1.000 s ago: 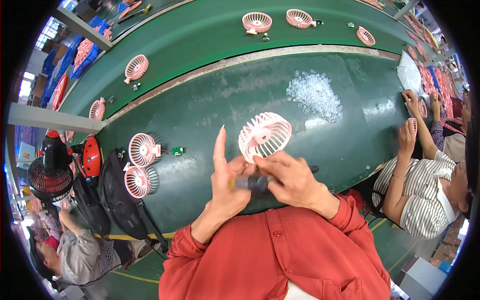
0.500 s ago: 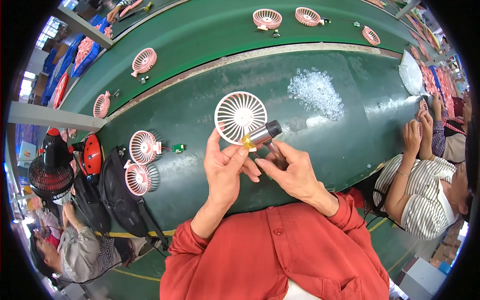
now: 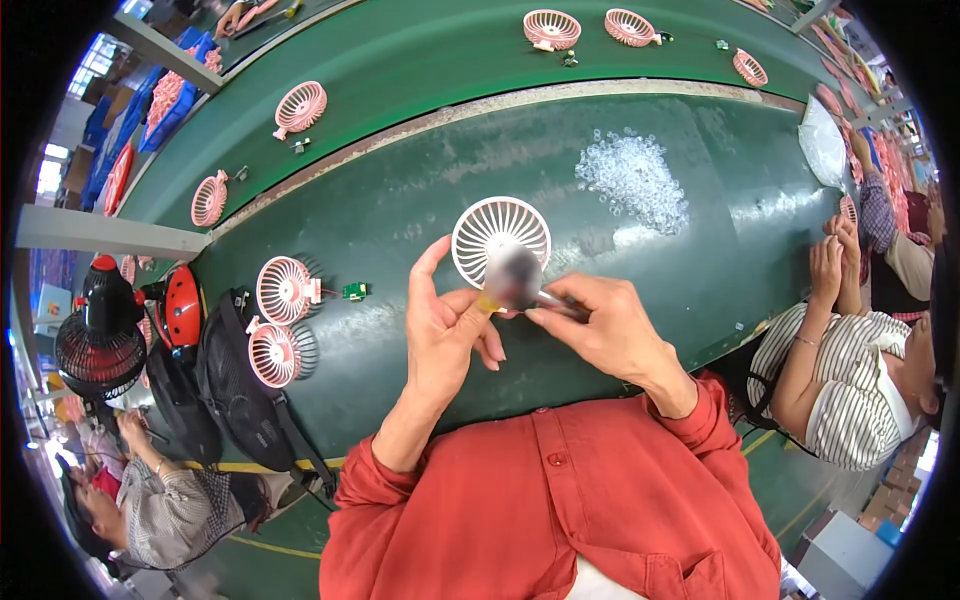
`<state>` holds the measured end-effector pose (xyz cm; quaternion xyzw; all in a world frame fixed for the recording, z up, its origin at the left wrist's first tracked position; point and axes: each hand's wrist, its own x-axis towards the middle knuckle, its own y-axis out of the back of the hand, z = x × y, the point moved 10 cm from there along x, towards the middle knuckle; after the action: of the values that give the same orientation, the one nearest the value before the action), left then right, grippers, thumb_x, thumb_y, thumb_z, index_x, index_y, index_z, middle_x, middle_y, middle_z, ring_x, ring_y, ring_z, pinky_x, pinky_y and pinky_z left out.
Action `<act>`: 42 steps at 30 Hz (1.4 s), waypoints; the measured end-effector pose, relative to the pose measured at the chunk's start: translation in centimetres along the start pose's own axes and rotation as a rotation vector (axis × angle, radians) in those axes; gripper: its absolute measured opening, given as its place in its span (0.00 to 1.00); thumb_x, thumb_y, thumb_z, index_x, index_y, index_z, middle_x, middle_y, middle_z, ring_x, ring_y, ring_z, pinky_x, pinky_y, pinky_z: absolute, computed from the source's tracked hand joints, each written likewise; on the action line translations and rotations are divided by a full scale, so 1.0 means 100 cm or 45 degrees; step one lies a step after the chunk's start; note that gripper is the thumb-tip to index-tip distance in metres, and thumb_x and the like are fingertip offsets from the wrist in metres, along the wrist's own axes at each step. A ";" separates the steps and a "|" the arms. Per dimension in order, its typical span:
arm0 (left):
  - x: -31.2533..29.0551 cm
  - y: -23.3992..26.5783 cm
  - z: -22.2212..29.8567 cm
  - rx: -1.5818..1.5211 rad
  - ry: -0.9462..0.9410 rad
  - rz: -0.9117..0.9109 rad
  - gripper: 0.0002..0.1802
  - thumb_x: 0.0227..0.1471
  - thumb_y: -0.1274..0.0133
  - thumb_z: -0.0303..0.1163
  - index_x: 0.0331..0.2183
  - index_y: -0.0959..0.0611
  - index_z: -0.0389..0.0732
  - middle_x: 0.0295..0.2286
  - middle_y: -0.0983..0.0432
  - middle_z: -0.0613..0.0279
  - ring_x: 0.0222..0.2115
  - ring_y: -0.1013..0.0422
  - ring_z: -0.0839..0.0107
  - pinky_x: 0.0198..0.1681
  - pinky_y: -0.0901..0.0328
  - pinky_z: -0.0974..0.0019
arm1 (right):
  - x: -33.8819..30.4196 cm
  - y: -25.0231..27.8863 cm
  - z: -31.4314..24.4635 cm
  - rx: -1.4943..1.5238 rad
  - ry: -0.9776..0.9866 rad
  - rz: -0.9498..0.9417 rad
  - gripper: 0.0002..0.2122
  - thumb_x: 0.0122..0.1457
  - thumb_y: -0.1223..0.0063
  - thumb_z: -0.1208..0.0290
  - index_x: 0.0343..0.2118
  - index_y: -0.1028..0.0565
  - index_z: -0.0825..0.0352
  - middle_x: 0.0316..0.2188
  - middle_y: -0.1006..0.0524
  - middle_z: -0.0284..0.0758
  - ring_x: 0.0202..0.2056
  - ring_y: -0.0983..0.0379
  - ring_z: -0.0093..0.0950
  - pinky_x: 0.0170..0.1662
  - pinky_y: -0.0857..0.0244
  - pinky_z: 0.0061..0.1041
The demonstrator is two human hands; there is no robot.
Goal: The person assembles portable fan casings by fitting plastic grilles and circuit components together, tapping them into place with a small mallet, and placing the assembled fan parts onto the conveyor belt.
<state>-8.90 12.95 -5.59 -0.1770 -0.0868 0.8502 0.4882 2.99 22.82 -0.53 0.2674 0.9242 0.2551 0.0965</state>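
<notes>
My left hand [image 3: 445, 325] holds a pale pink round fan cage [image 3: 492, 228] with thin radial slats, its index finger along the rim and its thumb near the lower edge. In front of the cage's lower part is a cylinder with a black end [image 3: 520, 272], smeared by motion. A yellow band [image 3: 489, 302] shows by my left thumb. My right hand [image 3: 610, 325] is closed on a dark, shiny rod-like piece [image 3: 562, 303] that reaches toward the cylinder; whether the two are joined, I cannot tell.
On the green table lie two pink fan housings [image 3: 284, 292] [image 3: 273, 354], a small green circuit board [image 3: 355, 291] and a pile of clear small rings [image 3: 632, 183]. Beyond runs a green conveyor belt [image 3: 420, 65] with several fan housings. A black bag [image 3: 240, 380] lies left; co-workers sit both sides.
The cylinder has swung from lying slantwise to the right to pointing up over the cage. Cage and right hand have shifted slightly. Housings on the belt have moved right.
</notes>
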 end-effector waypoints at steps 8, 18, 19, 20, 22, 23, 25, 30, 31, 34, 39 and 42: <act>-0.005 -0.005 -0.020 -0.194 0.172 0.002 0.36 0.54 0.51 0.18 0.60 0.48 0.37 0.30 0.23 0.47 0.14 0.28 0.66 0.12 0.33 0.70 | -0.015 -0.011 -0.042 -0.173 0.451 0.209 0.11 0.53 0.41 0.80 0.40 0.24 0.71 0.32 0.23 0.40 0.26 0.24 0.33 0.27 0.30 0.29; -0.018 -0.006 -0.037 -0.460 0.330 -0.113 0.34 0.59 0.49 0.30 0.61 0.46 0.37 0.35 0.24 0.48 0.21 0.24 0.62 0.18 0.27 0.65 | -0.008 -0.028 -0.028 -0.304 0.406 0.064 0.13 0.51 0.43 0.80 0.41 0.24 0.66 0.36 0.26 0.36 0.27 0.24 0.37 0.26 0.30 0.35; -0.019 -0.005 -0.035 -0.440 0.327 -0.101 0.33 0.60 0.50 0.29 0.61 0.47 0.37 0.35 0.24 0.48 0.21 0.24 0.62 0.19 0.27 0.65 | -0.006 -0.026 -0.030 -0.211 0.438 0.088 0.14 0.51 0.44 0.80 0.42 0.24 0.65 0.35 0.28 0.37 0.28 0.25 0.40 0.27 0.30 0.37; -0.020 -0.006 -0.027 -0.377 0.266 -0.123 0.32 0.61 0.52 0.29 0.60 0.47 0.36 0.35 0.23 0.48 0.22 0.24 0.62 0.21 0.27 0.65 | -0.004 -0.011 -0.037 -0.104 0.405 0.207 0.07 0.53 0.41 0.78 0.36 0.23 0.67 0.30 0.26 0.37 0.29 0.24 0.36 0.28 0.31 0.34; -0.023 -0.007 -0.006 -0.159 0.088 -0.132 0.31 0.62 0.53 0.28 0.60 0.48 0.35 0.34 0.23 0.48 0.26 0.24 0.64 0.28 0.26 0.66 | -0.001 0.007 -0.010 0.116 0.107 0.249 0.04 0.55 0.39 0.76 0.30 0.23 0.70 0.26 0.24 0.34 0.25 0.26 0.24 0.25 0.34 0.26; -0.027 -0.005 0.004 0.125 -0.166 -0.063 0.32 0.60 0.48 0.29 0.59 0.44 0.36 0.38 0.23 0.48 0.28 0.23 0.64 0.30 0.26 0.66 | 0.002 0.004 0.019 0.494 -0.156 0.243 0.06 0.56 0.38 0.75 0.28 0.23 0.72 0.22 0.23 0.30 0.24 0.30 0.15 0.25 0.37 0.19; -0.039 -0.020 0.031 0.821 -0.693 -0.030 0.30 0.48 0.37 0.28 0.52 0.30 0.37 0.41 0.25 0.53 0.37 0.25 0.62 0.38 0.29 0.62 | 0.011 0.001 0.031 0.813 -0.319 0.169 0.07 0.58 0.39 0.74 0.29 0.22 0.72 0.20 0.23 0.30 0.17 0.35 0.12 0.18 0.45 0.15; -0.048 -0.058 0.032 1.449 -1.159 -0.044 0.29 0.37 0.34 0.26 0.45 0.24 0.39 0.45 0.30 0.57 0.45 0.31 0.56 0.46 0.37 0.54 | 0.023 0.015 0.054 0.707 -0.516 0.245 0.07 0.58 0.39 0.73 0.28 0.23 0.72 0.16 0.28 0.26 0.11 0.45 0.10 0.13 0.57 0.17; -0.046 -0.059 0.027 1.531 -1.204 -0.007 0.28 0.37 0.34 0.26 0.44 0.24 0.39 0.46 0.31 0.57 0.45 0.32 0.57 0.46 0.38 0.54 | 0.027 0.016 0.061 0.614 -0.513 0.230 0.08 0.57 0.39 0.72 0.28 0.23 0.72 0.16 0.27 0.27 0.12 0.44 0.11 0.13 0.57 0.17; -0.035 -0.063 0.019 1.587 -1.092 -0.088 0.24 0.40 0.37 0.28 0.43 0.22 0.40 0.45 0.30 0.59 0.46 0.32 0.57 0.47 0.38 0.53 | 0.030 0.016 0.088 0.227 -0.453 0.180 0.12 0.56 0.38 0.68 0.25 0.22 0.74 0.16 0.24 0.30 0.15 0.36 0.16 0.17 0.45 0.22; -0.031 -0.064 0.012 1.654 -0.998 -0.140 0.18 0.47 0.42 0.29 0.43 0.20 0.39 0.45 0.28 0.56 0.48 0.32 0.56 0.49 0.37 0.51 | 0.022 0.024 0.073 -0.267 -0.319 0.221 0.15 0.55 0.38 0.66 0.25 0.23 0.77 0.18 0.27 0.49 0.20 0.30 0.40 0.27 0.38 0.37; -0.030 -0.065 0.011 1.651 -1.012 -0.132 0.16 0.47 0.42 0.29 0.42 0.19 0.39 0.45 0.28 0.56 0.48 0.32 0.55 0.50 0.37 0.51 | 0.006 0.040 0.064 -0.203 -0.137 0.337 0.13 0.57 0.41 0.68 0.37 0.23 0.76 0.23 0.27 0.45 0.25 0.30 0.37 0.31 0.37 0.34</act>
<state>-2.79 13.72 -1.84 0.4689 0.2524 0.7067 0.4658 6.26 28.74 -3.96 0.3917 0.8512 0.3233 0.1323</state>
